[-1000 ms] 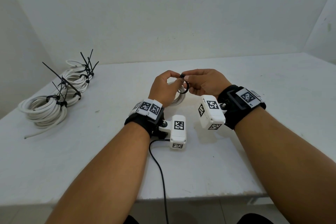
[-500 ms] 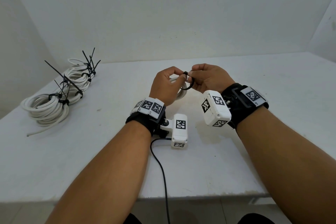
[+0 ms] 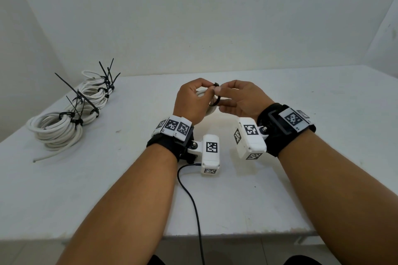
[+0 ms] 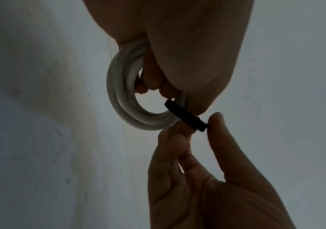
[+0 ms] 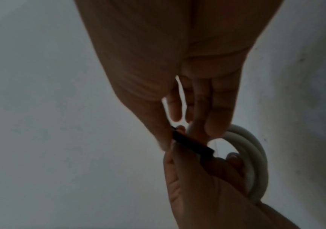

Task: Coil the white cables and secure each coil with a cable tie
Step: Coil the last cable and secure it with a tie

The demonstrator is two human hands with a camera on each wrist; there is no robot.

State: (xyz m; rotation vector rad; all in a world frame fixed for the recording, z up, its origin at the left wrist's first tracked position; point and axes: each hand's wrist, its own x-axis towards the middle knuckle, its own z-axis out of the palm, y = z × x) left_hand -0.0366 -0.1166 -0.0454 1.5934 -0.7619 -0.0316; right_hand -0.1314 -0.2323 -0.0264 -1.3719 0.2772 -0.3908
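I see the small white coil (image 4: 130,99) held above the surface (image 3: 280,189), in the middle of it, wrapped in my left hand (image 3: 190,101), whose fingers (image 4: 152,83) curl through its hole. A black tie (image 4: 185,115) loops around the coil's strands on the side facing my right hand (image 3: 241,99). That hand pinches the tie between thumb and fingers (image 5: 215,124), touching the left hand's fingertips. Well apart, at the far left of the surface, lie the finished coils (image 3: 58,129), each bound with black ties whose tails stick up. A black cord (image 3: 193,204) runs off the near edge.
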